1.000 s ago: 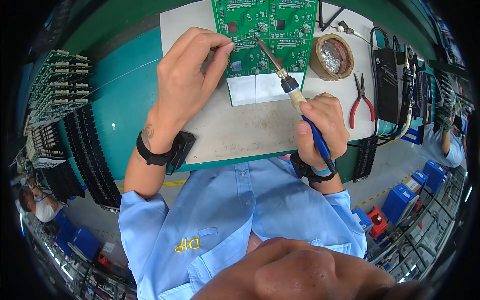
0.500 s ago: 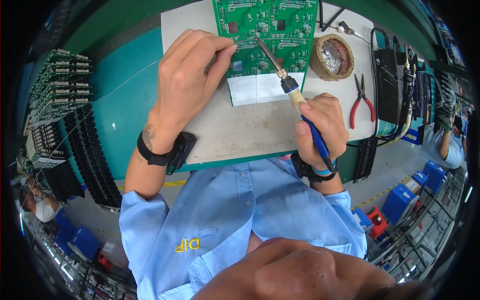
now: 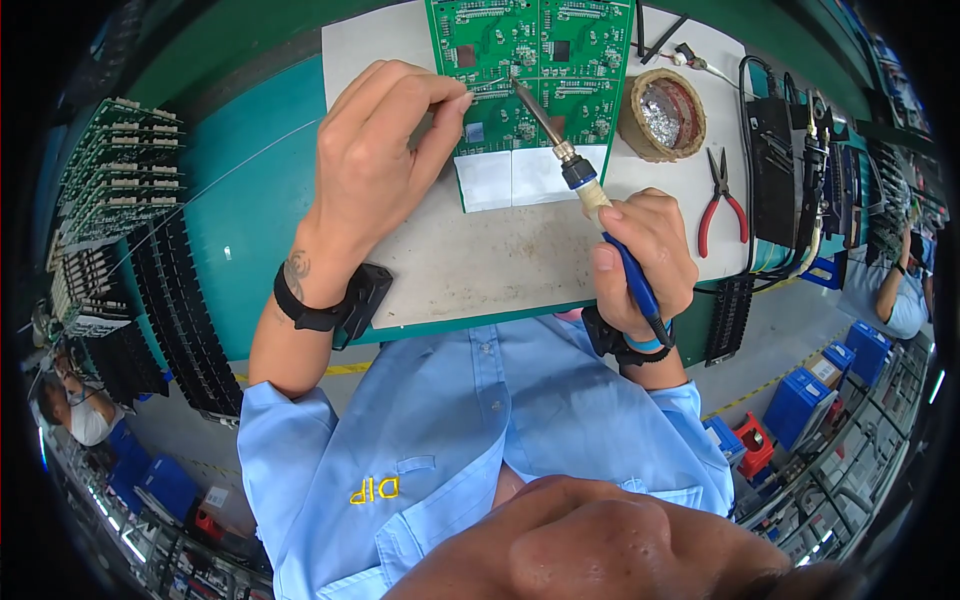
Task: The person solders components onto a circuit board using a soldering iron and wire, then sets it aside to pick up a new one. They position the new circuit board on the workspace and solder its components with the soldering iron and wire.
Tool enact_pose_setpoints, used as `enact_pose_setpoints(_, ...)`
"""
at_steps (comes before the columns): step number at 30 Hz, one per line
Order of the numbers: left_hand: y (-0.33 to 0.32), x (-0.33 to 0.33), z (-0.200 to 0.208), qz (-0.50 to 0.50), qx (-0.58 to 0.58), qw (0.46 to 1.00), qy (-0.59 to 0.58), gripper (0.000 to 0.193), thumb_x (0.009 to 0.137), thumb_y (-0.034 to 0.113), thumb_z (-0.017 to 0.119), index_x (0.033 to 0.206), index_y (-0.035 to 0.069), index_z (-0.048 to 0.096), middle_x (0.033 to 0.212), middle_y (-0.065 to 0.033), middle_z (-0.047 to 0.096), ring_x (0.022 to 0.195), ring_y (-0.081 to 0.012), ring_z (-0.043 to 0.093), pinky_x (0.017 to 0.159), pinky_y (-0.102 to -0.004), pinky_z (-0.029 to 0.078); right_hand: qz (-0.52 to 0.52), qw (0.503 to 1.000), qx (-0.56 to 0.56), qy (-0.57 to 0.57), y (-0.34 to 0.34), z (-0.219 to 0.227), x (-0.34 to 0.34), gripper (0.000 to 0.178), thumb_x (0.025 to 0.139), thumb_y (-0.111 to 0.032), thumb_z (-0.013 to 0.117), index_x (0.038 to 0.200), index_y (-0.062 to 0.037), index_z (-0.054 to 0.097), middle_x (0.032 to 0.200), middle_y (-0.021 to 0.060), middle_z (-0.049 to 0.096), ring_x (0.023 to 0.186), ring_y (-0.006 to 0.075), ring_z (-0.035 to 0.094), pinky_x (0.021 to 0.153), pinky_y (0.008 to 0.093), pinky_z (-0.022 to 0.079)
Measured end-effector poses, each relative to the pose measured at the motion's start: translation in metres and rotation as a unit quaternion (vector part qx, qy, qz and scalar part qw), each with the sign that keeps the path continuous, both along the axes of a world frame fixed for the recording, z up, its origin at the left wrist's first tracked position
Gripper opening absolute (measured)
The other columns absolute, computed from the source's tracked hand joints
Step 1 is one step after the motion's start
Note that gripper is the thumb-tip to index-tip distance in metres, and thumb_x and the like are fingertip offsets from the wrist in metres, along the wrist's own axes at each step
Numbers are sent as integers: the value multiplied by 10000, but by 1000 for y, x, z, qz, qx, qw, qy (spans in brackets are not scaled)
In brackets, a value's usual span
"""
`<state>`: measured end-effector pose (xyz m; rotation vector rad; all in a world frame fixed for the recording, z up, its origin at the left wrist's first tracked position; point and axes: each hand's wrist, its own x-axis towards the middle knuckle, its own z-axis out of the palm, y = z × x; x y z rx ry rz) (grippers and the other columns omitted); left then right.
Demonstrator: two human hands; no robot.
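Observation:
A green circuit board [image 3: 525, 110] lies on a pale mat, with white paper-like strips along its near edge. My left hand [image 3: 375, 150] is closed in a pinch over the board's left side. It holds thin solder wire [image 3: 260, 157], which trails off to the left; a short end reaches over the board from my fingertips. My right hand [image 3: 648, 260] is wrapped round the blue handle of a soldering iron [image 3: 577, 170]. The iron slants up and left, its tip at the middle of the board near the wire's end. Exact contact there is too small to tell.
Right of the board stands a round brown pot [image 3: 642, 145] with silvery bits inside. Red-handled pliers [image 3: 722, 205] lie beside it, near a black tool box [image 3: 775, 170] with cables. At the left are stacked circuit boards [image 3: 125, 165] and black racks [image 3: 180, 310]. Co-workers sit at both sides.
The soldering iron's tip has shifted very slightly toward me on the board. Both my hands stay almost still.

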<state>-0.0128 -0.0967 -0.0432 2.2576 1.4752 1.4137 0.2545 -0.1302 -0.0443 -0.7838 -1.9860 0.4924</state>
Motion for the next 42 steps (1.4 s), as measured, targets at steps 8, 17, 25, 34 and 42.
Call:
enact_pose_setpoints(8, -3, 2, 4, 25, -29, 999, -33, 161, 813, -82, 767, 931, 5, 701, 843, -94, 681, 735, -245, 661, 633, -332, 529, -17, 1000, 14, 8, -4, 2, 12, 269, 887, -65, 729, 1139, 26, 700, 943, 182, 734, 819, 296, 628, 784, 410, 523)
enact_pose_setpoints(17, 3, -7, 2, 40, 39, 998, -10, 93, 881, 7, 777, 947, 24, 713, 860, -60, 694, 668, -150, 617, 559, -266, 455, -209, 971, -97, -61, -22, -9, 50, 276, 986, -47, 555, 1225, 68, 632, 1035, 219, 702, 948, 294, 642, 871, 420, 525)
enact_pose_setpoints(25, 9, 2, 24, 54, -41, 993, -102, 109, 881, 40, 794, 930, 11, 701, 838, -52, 682, 652, -109, 555, 571, -250, 442, -108, 993, -7, 44, -8, 0, 41, 296, 991, -118, 557, 1218, 60, 623, 994, 222, 709, 937, 290, 631, 909, 432, 505)
enact_pose_setpoints(34, 16, 7, 14, 21, 0, 997, -76, 109, 873, 32, 793, 915, 12, 695, 822, -61, 685, 659, -141, 584, 565, -255, 449, -32, 995, 53, 83, 10, 13, 16, 284, 916, -78, 671, 1167, 54, 649, 939, 188, 732, 815, 299, 648, 773, 417, 534)
enact_pose_setpoints(42, 8, 1, 10, 20, 49, 996, 78, 158, 796, -4, 801, 897, 71, 705, 833, -32, 704, 765, -209, 650, 686, -313, 420, -21, 997, -20, 78, 6, -6, 16, 282, 981, -155, 595, 1181, 42, 622, 913, 199, 715, 880, 289, 608, 893, 461, 502)
